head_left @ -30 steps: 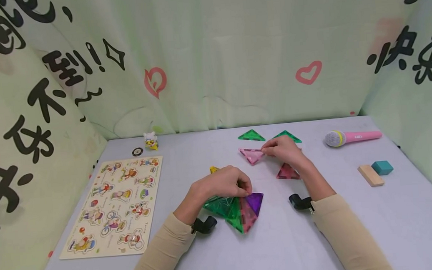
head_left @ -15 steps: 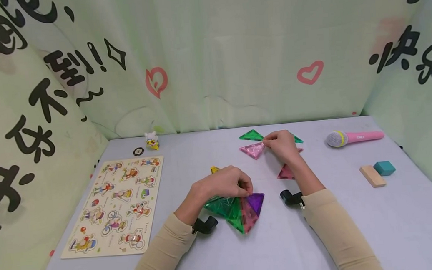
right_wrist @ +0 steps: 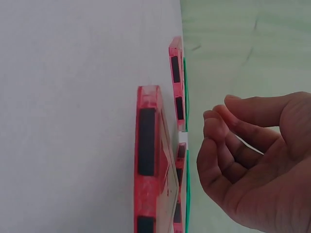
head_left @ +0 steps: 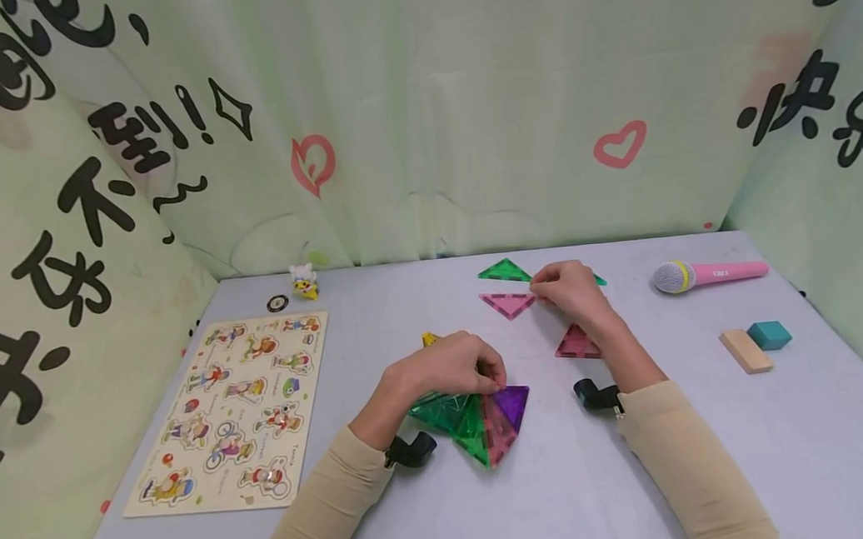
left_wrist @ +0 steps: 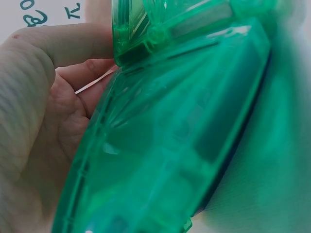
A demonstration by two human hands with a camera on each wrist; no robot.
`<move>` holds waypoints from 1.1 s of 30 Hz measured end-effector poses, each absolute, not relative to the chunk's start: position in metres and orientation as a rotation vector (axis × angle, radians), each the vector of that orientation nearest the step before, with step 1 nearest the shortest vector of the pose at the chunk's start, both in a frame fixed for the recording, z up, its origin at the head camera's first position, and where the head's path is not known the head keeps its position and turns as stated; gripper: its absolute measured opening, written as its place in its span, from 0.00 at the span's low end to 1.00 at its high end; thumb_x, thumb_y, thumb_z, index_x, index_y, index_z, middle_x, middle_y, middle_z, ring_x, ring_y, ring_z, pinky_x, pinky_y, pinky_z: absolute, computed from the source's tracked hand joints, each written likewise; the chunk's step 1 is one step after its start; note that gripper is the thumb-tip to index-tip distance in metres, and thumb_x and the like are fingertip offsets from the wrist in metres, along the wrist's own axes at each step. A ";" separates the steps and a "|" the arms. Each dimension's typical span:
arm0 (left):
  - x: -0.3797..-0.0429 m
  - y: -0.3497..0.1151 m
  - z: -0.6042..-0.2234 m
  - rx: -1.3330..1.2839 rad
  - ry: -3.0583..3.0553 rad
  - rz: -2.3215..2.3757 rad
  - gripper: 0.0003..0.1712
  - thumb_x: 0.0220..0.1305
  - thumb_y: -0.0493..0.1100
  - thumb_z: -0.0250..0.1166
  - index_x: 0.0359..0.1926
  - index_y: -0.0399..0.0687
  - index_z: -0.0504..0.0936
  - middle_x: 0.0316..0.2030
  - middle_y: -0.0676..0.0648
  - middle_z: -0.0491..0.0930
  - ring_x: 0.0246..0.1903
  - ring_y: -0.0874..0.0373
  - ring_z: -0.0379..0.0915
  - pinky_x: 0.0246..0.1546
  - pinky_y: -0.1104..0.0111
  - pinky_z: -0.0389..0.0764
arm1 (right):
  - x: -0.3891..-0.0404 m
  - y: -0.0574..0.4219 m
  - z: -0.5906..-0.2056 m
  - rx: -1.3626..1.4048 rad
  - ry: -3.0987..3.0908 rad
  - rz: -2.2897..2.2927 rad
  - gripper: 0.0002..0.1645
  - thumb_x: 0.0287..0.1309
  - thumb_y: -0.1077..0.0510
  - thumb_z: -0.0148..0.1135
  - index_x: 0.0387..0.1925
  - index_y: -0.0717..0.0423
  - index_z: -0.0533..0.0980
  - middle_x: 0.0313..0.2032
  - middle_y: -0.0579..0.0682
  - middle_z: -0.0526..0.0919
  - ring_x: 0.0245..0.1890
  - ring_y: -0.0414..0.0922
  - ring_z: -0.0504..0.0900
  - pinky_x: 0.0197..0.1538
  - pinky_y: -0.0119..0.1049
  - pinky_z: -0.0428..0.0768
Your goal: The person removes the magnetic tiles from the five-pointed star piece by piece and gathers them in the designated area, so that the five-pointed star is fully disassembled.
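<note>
Resting on a cluster of joined triangle tiles [head_left: 480, 421] near the middle of the grey table [head_left: 716, 467], the left hand [head_left: 449, 367] is curling its fingers over the cluster's far edge and gripping it; the left wrist view is showing the thumb against a green tile [left_wrist: 184, 141] of that cluster. The cluster is showing green, pink and purple pieces, with a yellow tip [head_left: 428, 337] peeking out just beyond the hand.

Farther back and to the right, the right hand [head_left: 570, 291] is hovering with its fingers loosely curled and narrow; the right wrist view is showing them empty, just beside a pink triangle tile [head_left: 507, 303] lying flat. A green triangle [head_left: 504, 271] is lying just beyond that, and another pink triangle [head_left: 576, 344] is sitting nearer, beside the wrist.

A picture puzzle board [head_left: 234, 408] is lying at the left, and a pink toy microphone [head_left: 710, 273] at the far right.
</note>
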State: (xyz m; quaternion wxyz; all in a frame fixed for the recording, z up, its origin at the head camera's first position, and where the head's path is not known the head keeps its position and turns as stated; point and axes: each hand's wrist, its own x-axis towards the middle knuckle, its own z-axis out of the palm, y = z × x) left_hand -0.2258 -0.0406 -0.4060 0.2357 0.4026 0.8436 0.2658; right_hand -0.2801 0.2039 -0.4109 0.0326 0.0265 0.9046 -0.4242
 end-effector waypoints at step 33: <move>-0.223 -0.040 -0.408 1.133 2.352 0.730 0.08 0.66 0.40 0.64 0.32 0.58 0.86 0.30 0.61 0.83 0.31 0.68 0.75 0.36 0.77 0.78 | -0.203 0.195 -0.405 -0.476 2.345 -0.968 0.07 0.60 0.58 0.65 0.37 0.56 0.85 0.25 0.46 0.80 0.28 0.44 0.74 0.36 0.37 0.74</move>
